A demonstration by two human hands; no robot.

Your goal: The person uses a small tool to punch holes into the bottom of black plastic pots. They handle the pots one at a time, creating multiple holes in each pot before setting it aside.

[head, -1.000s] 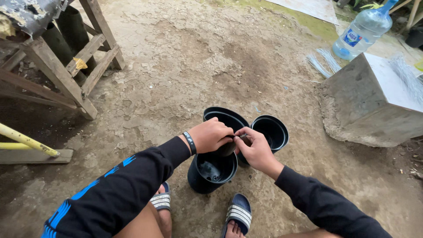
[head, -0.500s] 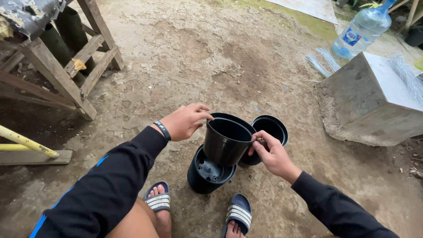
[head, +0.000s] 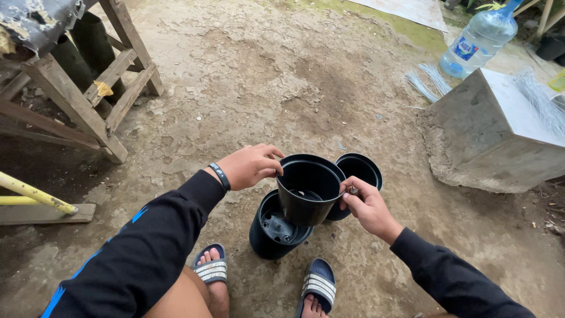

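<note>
a smooth black plastic pot (head: 309, 191), round and tapering toward its base, is held up off the ground and tilted, its open mouth facing the camera. the left hand (head: 250, 166) is closed on its rim at 9 o'clock, fingers curled over the edge; a dark band sits on that wrist. the right hand (head: 368, 206) is closed on the rim at 3 o'clock, thumb and fingers pinching the thin lip. just beneath the held pot, at its 7 o'clock, a second black pot (head: 272, 227) stands upright on the ground, its ribbed bottom with round drain holes showing inside. a third black pot (head: 360, 171) stands just behind the right hand, at 1 o'clock from the held one, partly hidden by it.

the ground (head: 282, 88) is dry, cracked earth, gritty and pale brown. at 3 o'clock sits a rough grey concrete block (head: 500, 141) with a flat top, thin pale strips lying on it and beside it. a clear plastic water bottle (head: 479, 41) stands at 1 o'clock. a weathered wooden frame (head: 88, 100) of rough planks rises at 10 o'clock, and a yellow pole (head: 35, 194) lies at 9 o'clock. striped sandals (head: 212, 270) show at 6 o'clock.
</note>
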